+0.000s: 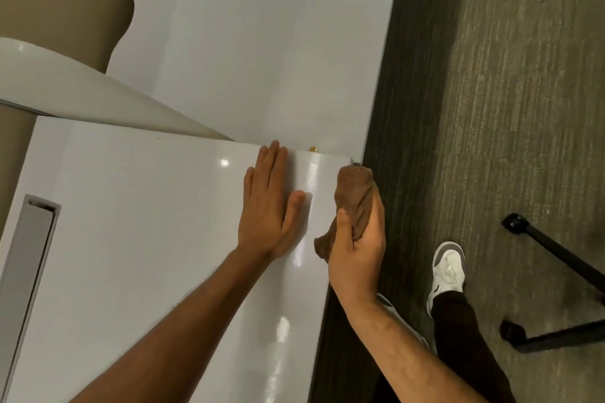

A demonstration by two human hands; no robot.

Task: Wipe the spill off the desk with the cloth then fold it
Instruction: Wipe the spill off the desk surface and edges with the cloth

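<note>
A glossy white desk [147, 255] fills the left and middle of the head view. My left hand [266, 206] lies flat and open on the desk near its far right corner, fingers together. My right hand [358, 252] grips a bunched brown cloth [355, 193] just over the desk's right edge, beside the left hand. A small yellowish spot [313, 149] shows at the desk's far edge, just beyond my left fingertips. I cannot make out any other spill on the surface.
A second white desk [262, 42] adjoins beyond. A curved white panel [65, 85] lies at the left. A grey slot [29, 265] is set into the near desk. Carpet [491, 108], my white shoe [447, 271] and black chair legs [556, 252] are at the right.
</note>
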